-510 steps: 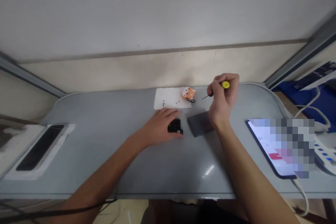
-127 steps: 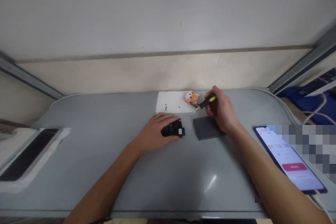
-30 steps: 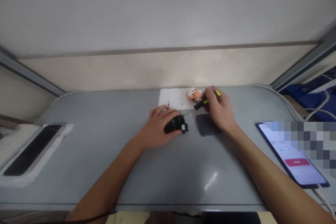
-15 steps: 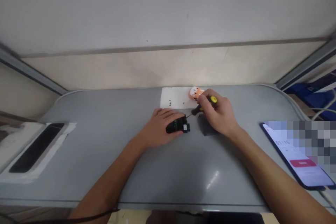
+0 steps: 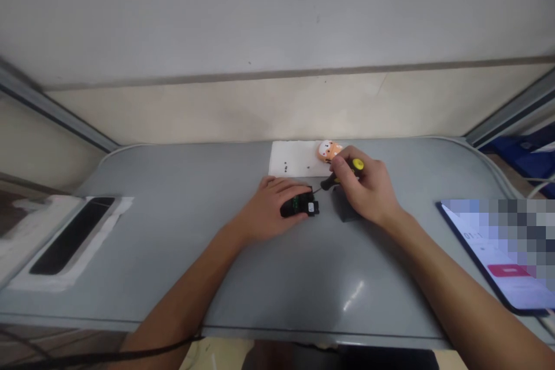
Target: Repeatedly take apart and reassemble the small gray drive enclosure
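Note:
My left hand [image 5: 271, 208] is closed round a small black device [image 5: 299, 203] with green parts and a white label, lying on the grey table. Just right of it, my right hand [image 5: 368, 188] grips a black and yellow screwdriver [image 5: 332, 182], whose thin tip reaches the device's upper right end. Whether the tip touches a screw is too small to tell. A dark flat piece [image 5: 344, 206] lies partly under my right hand. Behind the device, several tiny dark screws [image 5: 285, 166] rest on white paper [image 5: 299, 156].
An orange and white cartoon figure [image 5: 328, 151] sits on the paper's right part. A phone [image 5: 494, 260] with a lit screen lies at the right. At the left is a black oblong object [image 5: 73, 236] on a white sheet. A grey wall panel [image 5: 277, 17] rises behind.
The whole view has shifted slightly, so everything appears a little further right. Both hands keep their hold, and the screwdriver stays at the same end of the device.

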### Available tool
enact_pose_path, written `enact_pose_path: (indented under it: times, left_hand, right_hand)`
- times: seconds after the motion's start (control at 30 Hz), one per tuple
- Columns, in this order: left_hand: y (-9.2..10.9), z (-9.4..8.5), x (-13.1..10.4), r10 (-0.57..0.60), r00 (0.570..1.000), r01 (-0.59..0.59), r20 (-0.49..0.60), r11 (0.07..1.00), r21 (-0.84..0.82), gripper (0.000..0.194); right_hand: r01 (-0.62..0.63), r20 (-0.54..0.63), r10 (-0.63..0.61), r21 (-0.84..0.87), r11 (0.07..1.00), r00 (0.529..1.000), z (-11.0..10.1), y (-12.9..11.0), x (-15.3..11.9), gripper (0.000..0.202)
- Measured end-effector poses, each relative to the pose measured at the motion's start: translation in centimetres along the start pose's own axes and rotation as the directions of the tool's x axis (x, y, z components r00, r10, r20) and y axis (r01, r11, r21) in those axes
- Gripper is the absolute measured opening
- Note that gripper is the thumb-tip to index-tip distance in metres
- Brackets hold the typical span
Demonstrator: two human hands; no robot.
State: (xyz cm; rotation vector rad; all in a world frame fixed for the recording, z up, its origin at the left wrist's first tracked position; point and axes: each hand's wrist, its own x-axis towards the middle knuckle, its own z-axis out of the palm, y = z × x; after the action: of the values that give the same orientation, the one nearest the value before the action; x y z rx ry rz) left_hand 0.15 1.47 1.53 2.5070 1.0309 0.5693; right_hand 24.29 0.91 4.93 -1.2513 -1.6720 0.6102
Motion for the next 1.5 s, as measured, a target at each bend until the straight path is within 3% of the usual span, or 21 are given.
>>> enact_pose_path:
  times: [0.23, 0.43, 0.5, 0.57, 0.63, 0.7, 0.83, 0.93, 1.07, 1.23, 1.43, 1.5]
  left_hand:
    - [-0.3, 0.5, 0.0, -0.036, 0.999, 0.035, -0.024, 0.998, -0.048, 0.035]
    - [-0.7, 0.7, -0.1, -0.027, 0.998, 0.024, -0.049, 0.998, -0.065, 0.032]
    - [-0.7, 0.7, -0.1, -0.02, 0.998, 0.016, -0.057, 0.998, -0.053, 0.032]
    - [-0.7, 0.6, 0.0, -0.014, 0.998, 0.012, -0.062, 0.999, -0.043, 0.03]
    - [-0.7, 0.5, 0.0, -0.015, 0.998, 0.013, -0.059, 0.999, -0.032, 0.028]
    - [-0.6, 0.3, 0.1, -0.013, 0.998, 0.011, -0.054, 1.0, -0.024, 0.026]
    - [-0.6, 0.3, 0.1, -0.003, 0.999, 0.002, -0.037, 1.0, -0.023, 0.023]
    - [-0.8, 0.4, 0.1, -0.01, 0.999, 0.009, -0.051, 1.0, -0.012, 0.024]
    - [-0.9, 0.5, 0.0, 0.008, 0.997, -0.01, -0.073, 1.0, -0.019, 0.023]
    - [-0.9, 0.4, 0.1, 0.015, 0.998, -0.017, -0.063, 0.999, -0.032, 0.023]
    - [-0.7, 0.3, 0.2, 0.002, 0.999, -0.002, -0.053, 1.0, -0.002, 0.023]
    - [-0.8, 0.3, 0.2, 0.012, 0.999, -0.012, -0.052, 1.0, 0.007, 0.022]
  right_hand:
    - [0.043, -0.011, -0.043, -0.074, 0.996, 0.999, 0.8, -1.5, -0.2, 0.026]
    - [0.014, 0.056, -0.011, -0.05, 0.999, 0.998, 2.2, -4.0, 2.4, 0.038]
    - [0.045, 0.105, -0.05, 0.05, 0.998, 0.993, 2.9, -4.3, 3.3, 0.037]
    - [0.008, 0.164, -0.054, 0.271, 0.963, 0.985, 3.7, -4.1, 3.7, 0.026]
    - [-0.088, 0.153, 0.012, 0.503, 0.86, 0.988, 4.4, -3.8, 3.5, 0.023]
    - [-0.144, 0.099, 0.105, 0.608, 0.781, 0.99, 5.0, -3.3, 3.0, 0.029]
    - [-0.139, 0.024, 0.16, 0.633, 0.761, 0.987, 5.6, -2.4, 2.2, 0.049]
    - [-0.148, 0.036, 0.167, 0.664, 0.733, 0.985, 5.5, -2.2, 2.2, 0.057]
    - [-0.159, 0.075, 0.152, 0.711, 0.685, 0.986, 5.1, -2.3, 2.4, 0.041]
    - [-0.174, 0.085, 0.17, 0.762, 0.624, 0.982, 4.9, -1.9, 2.5, 0.053]
    - [-0.178, 0.159, 0.085, 0.773, 0.609, 0.984, 4.3, -1.8, 2.7, 0.046]
    - [-0.183, 0.183, 0.061, 0.788, 0.588, 0.981, 3.9, -1.6, 2.7, 0.036]
